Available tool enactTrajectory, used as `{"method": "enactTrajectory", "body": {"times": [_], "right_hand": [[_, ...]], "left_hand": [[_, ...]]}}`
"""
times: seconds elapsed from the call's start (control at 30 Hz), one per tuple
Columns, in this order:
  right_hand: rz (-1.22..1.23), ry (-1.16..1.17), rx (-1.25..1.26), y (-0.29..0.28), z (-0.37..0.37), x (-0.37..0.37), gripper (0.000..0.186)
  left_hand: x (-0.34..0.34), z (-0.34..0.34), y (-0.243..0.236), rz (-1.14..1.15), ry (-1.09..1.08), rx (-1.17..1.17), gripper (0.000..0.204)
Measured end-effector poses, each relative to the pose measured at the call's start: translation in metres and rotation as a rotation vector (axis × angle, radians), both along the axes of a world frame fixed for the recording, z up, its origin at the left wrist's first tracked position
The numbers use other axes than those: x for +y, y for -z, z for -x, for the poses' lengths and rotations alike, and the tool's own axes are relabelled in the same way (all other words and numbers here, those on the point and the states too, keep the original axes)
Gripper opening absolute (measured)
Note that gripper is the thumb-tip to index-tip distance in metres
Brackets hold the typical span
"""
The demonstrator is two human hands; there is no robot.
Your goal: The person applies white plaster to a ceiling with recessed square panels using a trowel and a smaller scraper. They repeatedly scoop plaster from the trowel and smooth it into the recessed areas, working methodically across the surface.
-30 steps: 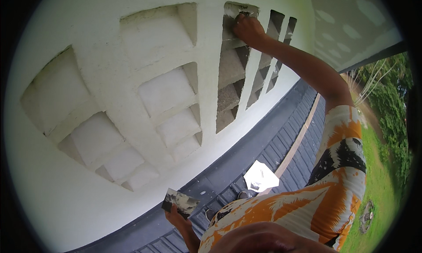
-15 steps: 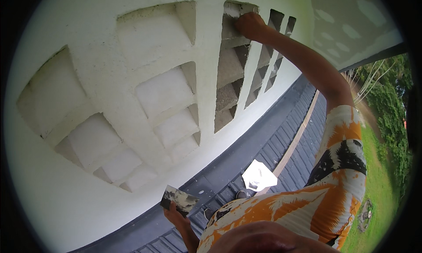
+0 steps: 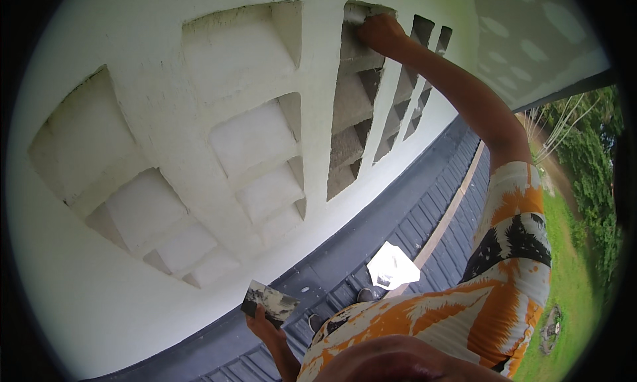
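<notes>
My right arm reaches up to the wall, and my right hand (image 3: pixel 383 35) is closed inside the topmost recess (image 3: pixel 356 43) of a tall column of unpainted grey recesses. Whatever its fingers hold is hidden. Low down, near the foot of the wall, my left hand (image 3: pixel 263 325) grips a small flat square plate (image 3: pixel 273 302) from below. Pale paste with dark patches covers its upper face. Around the nearer recesses (image 3: pixel 245 40) the wall (image 3: pixel 322 70) is coated white, with rough edges.
I stand on a dark ribbed metal roof (image 3: pixel 438 216), my shoes (image 3: pixel 366 294) at its lower part. A white angular piece (image 3: pixel 393 266) lies beside a long wooden strip (image 3: pixel 458 196). Grass (image 3: pixel 570 276) and trees (image 3: pixel 584 150) lie beyond the roof edge at right.
The view has shifted slightly, so the wall sits a little further right. My right hand moves slightly within the top recess; my left hand keeps hold of the plate.
</notes>
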State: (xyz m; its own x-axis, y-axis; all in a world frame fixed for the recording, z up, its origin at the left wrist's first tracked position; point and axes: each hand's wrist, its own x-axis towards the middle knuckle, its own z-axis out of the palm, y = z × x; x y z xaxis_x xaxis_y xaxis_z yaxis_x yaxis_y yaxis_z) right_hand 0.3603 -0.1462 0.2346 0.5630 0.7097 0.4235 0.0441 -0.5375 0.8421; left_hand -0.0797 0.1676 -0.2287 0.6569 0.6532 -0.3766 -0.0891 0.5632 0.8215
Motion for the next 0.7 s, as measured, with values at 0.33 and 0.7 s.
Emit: {"method": "enactTrajectory", "body": {"times": [0.33,0.7], "right_hand": [[-0.586,-0.315,-0.197,0.036,0.062,-0.038,0.018],[-0.834,-0.567,-0.466,0.051,-0.007,-0.086,0.037]], "left_hand": [[-0.001,-0.002,-0.002,0.013,0.017,-0.016,0.035],[-0.011,-0.022,-0.018,0.020,0.038,-0.049,0.034]]}}
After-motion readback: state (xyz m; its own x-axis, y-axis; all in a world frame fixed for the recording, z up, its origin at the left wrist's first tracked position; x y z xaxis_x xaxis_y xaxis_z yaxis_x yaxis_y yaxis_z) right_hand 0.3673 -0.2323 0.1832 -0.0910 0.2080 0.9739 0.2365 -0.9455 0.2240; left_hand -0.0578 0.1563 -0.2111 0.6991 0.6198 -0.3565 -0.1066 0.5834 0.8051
